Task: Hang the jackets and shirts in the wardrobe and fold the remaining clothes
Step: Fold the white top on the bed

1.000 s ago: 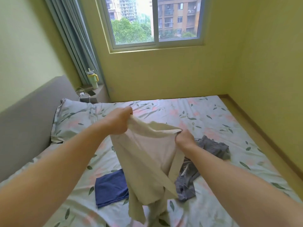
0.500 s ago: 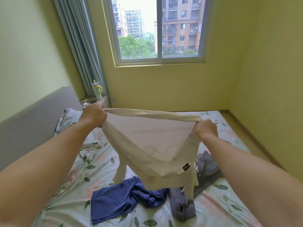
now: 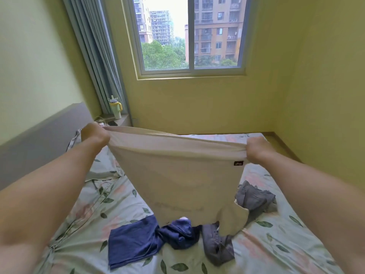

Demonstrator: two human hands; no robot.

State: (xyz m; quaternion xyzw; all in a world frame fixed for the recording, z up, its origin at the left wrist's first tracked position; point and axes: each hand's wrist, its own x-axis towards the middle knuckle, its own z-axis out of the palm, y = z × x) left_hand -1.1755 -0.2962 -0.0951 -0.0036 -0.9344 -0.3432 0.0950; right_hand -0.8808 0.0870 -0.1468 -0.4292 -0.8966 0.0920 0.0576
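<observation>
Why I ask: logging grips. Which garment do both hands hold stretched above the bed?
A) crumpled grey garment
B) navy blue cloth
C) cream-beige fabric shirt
C: the left hand and right hand each grip one end of the cream-beige fabric shirt.

Cream shirt (image 3: 177, 175) hangs spread between your hands, top edge pulled taut: your left hand (image 3: 95, 134) grips one corner, your right hand (image 3: 256, 149) the other. Small black tag (image 3: 238, 163) near the right corner. Navy garment (image 3: 136, 240) lies on the bed (image 3: 276, 244) below, flat at its left, bunched at its right. Grey garment (image 3: 254, 198) crumpled just beside it, partly hidden behind the shirt.
</observation>
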